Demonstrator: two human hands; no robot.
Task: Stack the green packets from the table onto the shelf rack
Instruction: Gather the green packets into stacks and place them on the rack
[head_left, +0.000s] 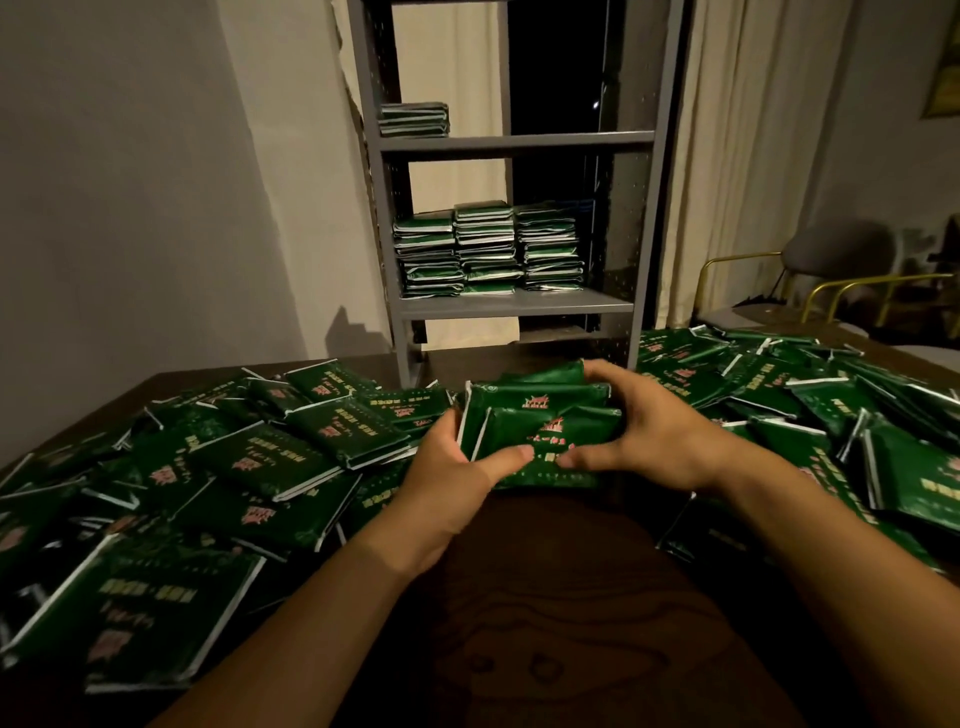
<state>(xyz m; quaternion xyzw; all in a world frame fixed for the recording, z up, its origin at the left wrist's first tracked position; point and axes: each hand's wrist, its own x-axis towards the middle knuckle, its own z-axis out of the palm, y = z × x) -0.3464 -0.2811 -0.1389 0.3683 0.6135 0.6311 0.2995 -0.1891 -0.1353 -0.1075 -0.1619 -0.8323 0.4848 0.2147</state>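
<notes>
Dim room, dark worktop heaped with green packets; shelf rack straight ahead.
Left hand and right hand clamp a small bundle from either side, long axis left-right, both equally near; rack lies directly beyond, partly stacked.

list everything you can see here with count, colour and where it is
held packets: small bundle, green, between both hands above the table
loose packets: many, green, heaped over the table left and right
table: one, dark brown, foreground
shelf rack: one, grey, behind the table
lower stacks: three, green, side by side on the lower shelf
upper stack: one, green, short, left end of the upper shelf
curtain: pale, right of the rack
chair: one, grey with gold frame, far right
left hand: grips the bundle's left side
right hand: grips its right side
</notes>
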